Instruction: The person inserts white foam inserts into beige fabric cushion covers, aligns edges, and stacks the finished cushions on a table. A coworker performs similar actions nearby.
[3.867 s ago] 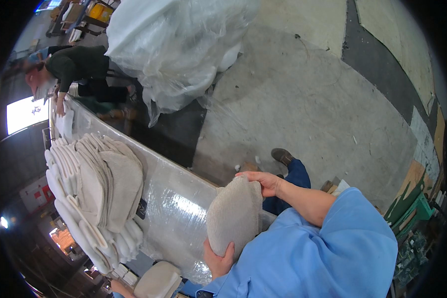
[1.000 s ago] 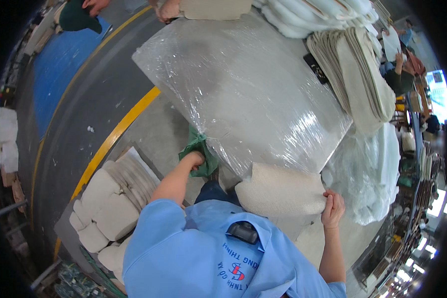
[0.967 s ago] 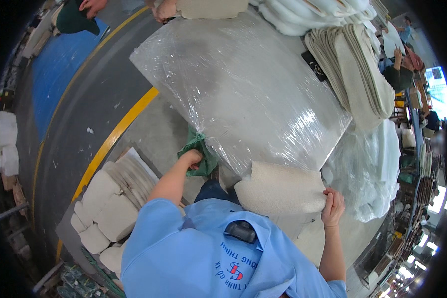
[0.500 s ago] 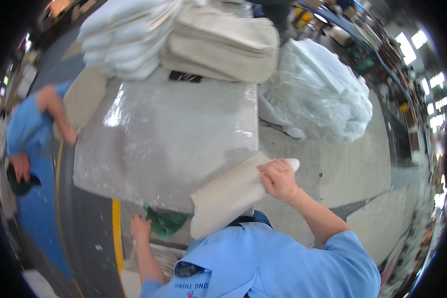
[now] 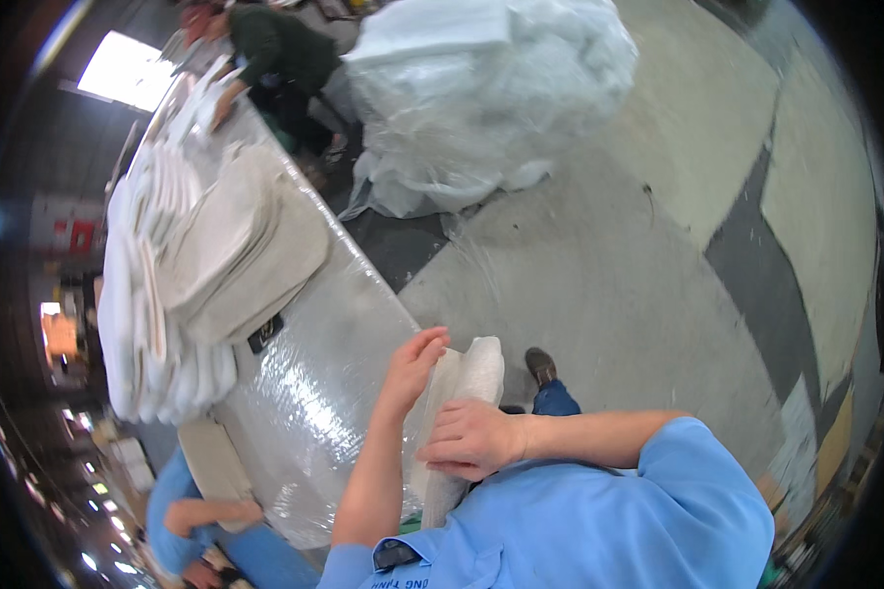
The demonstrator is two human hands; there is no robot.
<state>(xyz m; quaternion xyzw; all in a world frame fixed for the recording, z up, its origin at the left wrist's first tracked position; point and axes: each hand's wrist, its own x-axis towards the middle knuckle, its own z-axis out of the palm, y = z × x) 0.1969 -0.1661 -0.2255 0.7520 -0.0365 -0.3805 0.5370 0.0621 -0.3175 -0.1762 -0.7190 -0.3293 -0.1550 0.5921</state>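
Note:
A beige, bent piece of padded fabric (image 5: 484, 366) stands in front of my body, beside the near edge of the plastic-covered table (image 5: 349, 353). My right hand (image 5: 473, 437) lies across its middle with the fingers curled over it. At the far left edge of the piece is my left hand (image 5: 414, 371), fingers stretched out and next to the fabric. Whether its fingertips touch cannot be made out. Part of the fabric is hidden behind my right hand and forearm.
Stacked beige padded pieces (image 5: 255, 236) and folded white ones (image 5: 133, 324) lie on the table, a black object (image 5: 265, 334) beside them. Beyond stands a large plastic-wrapped white bundle (image 5: 501, 108). Co-workers are at the far end (image 5: 275, 59) and left side (image 5: 182, 515).
The view has swung to the right. My left hand has left the green bag and come up beside the fabric piece. My right hand has shifted from its end to its middle; the piece now points away.

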